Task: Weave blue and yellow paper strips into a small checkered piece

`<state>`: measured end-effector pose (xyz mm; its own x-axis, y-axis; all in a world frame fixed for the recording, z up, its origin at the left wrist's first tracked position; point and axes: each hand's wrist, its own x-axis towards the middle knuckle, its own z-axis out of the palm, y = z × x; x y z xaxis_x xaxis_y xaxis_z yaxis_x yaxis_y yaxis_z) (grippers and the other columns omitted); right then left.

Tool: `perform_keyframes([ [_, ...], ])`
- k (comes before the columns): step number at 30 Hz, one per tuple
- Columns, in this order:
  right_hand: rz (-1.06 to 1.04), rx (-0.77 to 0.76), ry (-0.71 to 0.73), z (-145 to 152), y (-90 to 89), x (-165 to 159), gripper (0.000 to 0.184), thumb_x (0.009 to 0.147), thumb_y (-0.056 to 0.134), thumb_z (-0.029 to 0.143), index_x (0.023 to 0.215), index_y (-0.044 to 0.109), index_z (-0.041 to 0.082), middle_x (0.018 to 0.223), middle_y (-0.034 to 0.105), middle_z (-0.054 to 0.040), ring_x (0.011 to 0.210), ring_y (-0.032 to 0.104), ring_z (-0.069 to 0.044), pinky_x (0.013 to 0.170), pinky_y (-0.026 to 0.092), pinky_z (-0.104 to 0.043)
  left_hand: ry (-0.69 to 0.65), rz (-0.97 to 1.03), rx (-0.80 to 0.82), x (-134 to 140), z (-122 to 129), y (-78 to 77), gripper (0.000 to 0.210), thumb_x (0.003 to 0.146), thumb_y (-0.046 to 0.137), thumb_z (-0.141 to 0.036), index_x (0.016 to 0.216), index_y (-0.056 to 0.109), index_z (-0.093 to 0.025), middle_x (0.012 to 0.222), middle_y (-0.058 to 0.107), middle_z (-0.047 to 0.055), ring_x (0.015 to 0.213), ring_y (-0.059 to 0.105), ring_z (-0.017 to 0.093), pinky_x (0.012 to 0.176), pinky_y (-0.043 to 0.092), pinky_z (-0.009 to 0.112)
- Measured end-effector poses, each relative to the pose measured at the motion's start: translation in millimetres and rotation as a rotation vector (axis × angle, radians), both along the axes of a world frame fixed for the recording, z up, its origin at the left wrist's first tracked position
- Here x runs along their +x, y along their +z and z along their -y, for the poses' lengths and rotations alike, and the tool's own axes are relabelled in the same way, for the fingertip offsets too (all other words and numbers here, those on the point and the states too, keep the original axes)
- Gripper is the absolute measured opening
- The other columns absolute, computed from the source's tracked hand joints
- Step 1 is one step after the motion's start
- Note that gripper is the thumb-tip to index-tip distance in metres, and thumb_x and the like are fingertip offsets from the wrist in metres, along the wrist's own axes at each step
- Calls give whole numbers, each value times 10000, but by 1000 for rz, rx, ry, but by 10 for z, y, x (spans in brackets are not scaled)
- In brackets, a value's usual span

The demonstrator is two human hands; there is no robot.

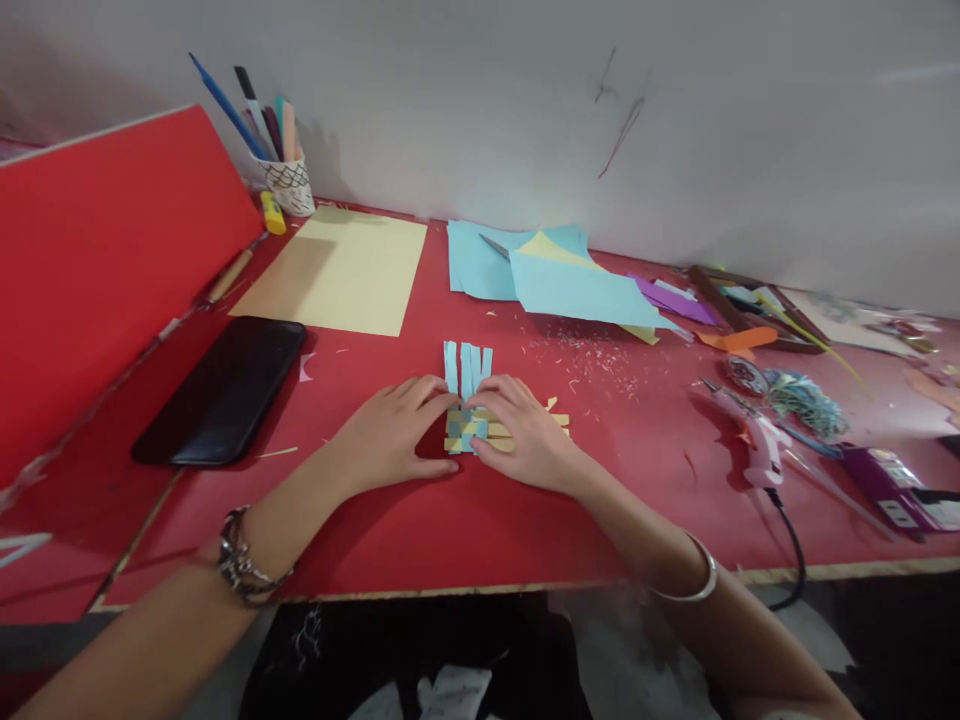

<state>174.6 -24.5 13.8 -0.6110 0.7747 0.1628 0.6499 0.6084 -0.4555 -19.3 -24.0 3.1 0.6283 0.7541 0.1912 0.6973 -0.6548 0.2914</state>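
A small woven piece of paper strips lies flat on the red tabletop in front of me. Its light blue strips (467, 365) run away from me, their free ends fanned a little apart. Pale yellow strips (555, 421) cross them and stick out to the right. My left hand (397, 430) lies at the left side of the weave, fingertips touching its upper part, thumb apart on the table by the lower corner. My right hand (525, 435) covers part of the yellow strips, its fingers and thumb pressing on the weave. Fingers hide some crossings.
A black phone (225, 390) and a yellow sheet (352, 270) lie left. Blue sheets (585, 285) with scissors lie behind, near paper scraps (592, 360). Right are a glue gun (757, 435), yarn (806, 403) and a brown tray (705, 290). A pen cup (289, 185) stands back left.
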Motion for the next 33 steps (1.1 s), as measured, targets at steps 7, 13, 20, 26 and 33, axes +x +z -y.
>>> perform_keyframes([
  [7,89,-52,34,4,-47,-22,435,724,568,362,1108,470,182,1122,470,-90,1013,433,-227,867,392,-409,23,5,-48,33,-8,-3,398,731,557,-346,1052,527,-113,974,554,107,879,528,231,699,452,335],
  [13,85,-54,36,-21,-61,-11,425,732,565,350,1109,480,173,1111,473,-86,1004,434,-218,866,396,-387,-18,2,-42,11,-1,7,411,715,578,-407,1009,546,-122,921,559,90,825,535,224,679,454,339],
  [20,108,-54,28,9,-1,-23,337,754,545,336,1056,527,188,1057,505,-80,956,461,-216,821,413,-377,13,-41,-51,0,-13,9,297,754,554,-300,1014,556,-158,910,567,67,823,547,199,664,449,300],
  [26,63,14,-88,-21,17,33,247,794,496,301,1019,531,204,1012,516,-72,945,477,-207,826,392,-379,77,-34,-53,-15,-24,16,257,765,530,-279,992,564,-161,911,565,65,805,550,194,660,447,293],
  [33,45,30,-110,-104,19,126,231,800,487,296,999,529,186,990,524,-79,952,484,-205,820,394,-362,1,-9,-42,-25,-52,-18,224,808,498,-279,987,569,-166,882,557,57,810,534,188,636,432,275],
])
